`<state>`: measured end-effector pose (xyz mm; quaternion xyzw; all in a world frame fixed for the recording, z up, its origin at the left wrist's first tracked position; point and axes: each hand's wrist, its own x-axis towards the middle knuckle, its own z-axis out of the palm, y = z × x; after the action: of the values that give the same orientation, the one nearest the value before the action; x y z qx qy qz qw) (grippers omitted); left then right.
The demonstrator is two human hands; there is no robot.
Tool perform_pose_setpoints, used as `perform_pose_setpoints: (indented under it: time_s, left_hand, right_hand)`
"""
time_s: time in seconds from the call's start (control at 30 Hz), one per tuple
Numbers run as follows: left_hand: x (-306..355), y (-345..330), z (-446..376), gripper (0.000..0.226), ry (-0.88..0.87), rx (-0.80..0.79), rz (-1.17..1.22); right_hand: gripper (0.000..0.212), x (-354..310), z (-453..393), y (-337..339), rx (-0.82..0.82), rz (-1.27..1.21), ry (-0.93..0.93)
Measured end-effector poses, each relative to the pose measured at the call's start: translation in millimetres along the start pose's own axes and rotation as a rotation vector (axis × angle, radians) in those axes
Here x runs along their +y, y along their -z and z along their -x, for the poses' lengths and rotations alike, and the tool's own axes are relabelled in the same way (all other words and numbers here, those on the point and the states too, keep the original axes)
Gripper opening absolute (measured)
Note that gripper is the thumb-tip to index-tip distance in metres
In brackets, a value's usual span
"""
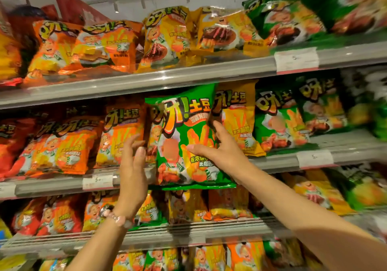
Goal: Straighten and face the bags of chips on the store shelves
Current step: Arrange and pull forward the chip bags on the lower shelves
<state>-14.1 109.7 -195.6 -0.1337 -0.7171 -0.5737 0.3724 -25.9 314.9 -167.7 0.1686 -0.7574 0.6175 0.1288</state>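
Note:
A green chip bag point(184, 136) stands upright at the middle shelf's front, overhanging the shelf rail. My right hand point(217, 147) grips its right edge, thumb across the front and fingers behind the side. My left hand point(133, 166) hovers open just left of the bag, fingers straight, palm toward it, not clearly touching. An orange bag point(123, 132) stands behind my left hand and a yellow bag point(238, 120) behind my right.
Rows of orange, yellow and green chip bags fill the top shelf point(146, 78), the middle shelf point(282, 159) and the lower shelves point(167, 235). Several bags on top lean crookedly. White price tags point(296, 59) clip onto the rails.

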Motion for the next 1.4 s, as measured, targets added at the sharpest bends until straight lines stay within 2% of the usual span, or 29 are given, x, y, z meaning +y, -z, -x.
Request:
perform_pose_setpoints:
  time_s: [0.07,0.13,0.17,0.27,0.3,0.4,0.53,0.6,0.7,0.8,0.9,1.13,1.4]
  left_hand:
    - [4,-18,-2,0.057,0.005,-0.018,0.021]
    - [10,-38,-1,0.051,-0.023,-0.065,-0.011]
    - [13,-49,-1,0.047,-0.061,-0.099,-0.062]
    - [27,-83,1,0.046,-0.239,-0.224,-0.221]
    - [31,-95,1,0.049,-0.3,-0.276,-0.273]
    - [40,-129,-1,0.064,-0.449,-0.405,-0.521]
    - [46,-177,4,0.087,-0.514,-0.518,-0.811]
    - [48,-203,7,0.1,-0.506,-0.545,-0.913]
    - [49,-239,11,0.113,-0.518,-0.565,-1.077]
    - [47,-272,15,0.122,-0.508,-0.603,-1.193]
    - [43,-293,13,0.13,-0.416,-0.634,-1.229]
    - [36,-304,13,0.133,-0.371,-0.579,-1.261]
    - [35,-306,15,0.136,-0.363,-0.566,-1.342]
  right_hand:
    - [0.092,1,7,33,0.03,-0.015,-0.014]
    - [0.069,3,15,66,0.036,-0.018,-0.009]
    - [0.069,4,20,83,0.035,-0.019,-0.02]
    - [0.099,6,31,131,0.057,0.015,-0.051]
    - [0.102,7,34,147,0.066,0.032,-0.055]
    - [0.097,13,38,192,0.095,0.027,-0.06]
    - [0.088,29,38,241,0.177,0.039,-0.06]
    - [0.089,36,39,261,0.208,0.045,-0.071]
    - [0.074,44,35,289,0.224,0.016,-0.044]
    - [0.079,55,27,315,0.238,0.012,-0.05]
    - [0.081,66,19,341,0.283,-0.008,-0.04]
    - [0.087,76,-7,379,0.348,0.038,0.004]
    - [0.068,93,-35,380,0.213,0.075,-0.047]
